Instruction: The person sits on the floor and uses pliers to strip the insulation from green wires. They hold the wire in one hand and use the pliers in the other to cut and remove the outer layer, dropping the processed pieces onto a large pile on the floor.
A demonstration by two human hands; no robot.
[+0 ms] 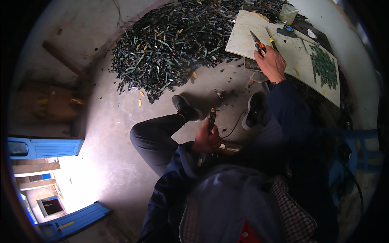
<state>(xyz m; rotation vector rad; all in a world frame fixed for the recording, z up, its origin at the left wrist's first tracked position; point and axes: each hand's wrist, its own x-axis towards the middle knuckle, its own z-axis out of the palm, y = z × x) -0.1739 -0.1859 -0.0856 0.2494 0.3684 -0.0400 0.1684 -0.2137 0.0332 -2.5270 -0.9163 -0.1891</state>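
Observation:
My right hand (272,64) has its fingers around the orange-and-black handles of needle-nose pliers (260,45). The pliers' jaws point away over a pale board (291,59). Beside them a screwdriver with a yellow-and-black handle (271,40) lies on the board. Low over my lap, my left hand (207,139) grips a narrow dark piece (212,117) with a coppery upper end; its exact kind is unclear. Farther right on the board, several green strips that look like circuit boards (325,66) lie side by side. A dark-handled tool (287,32) and a blue roll of tape (288,28) are near its far edge.
A large heap of dark, narrow scrap pieces (173,45) covers the floor ahead, against the wall. A cloudy plastic cup (288,14) stands behind the board. A thin cable (237,124) runs near my feet. Blue door panels (54,148) flank a bright doorway at left. A blue chair (361,148) is at right.

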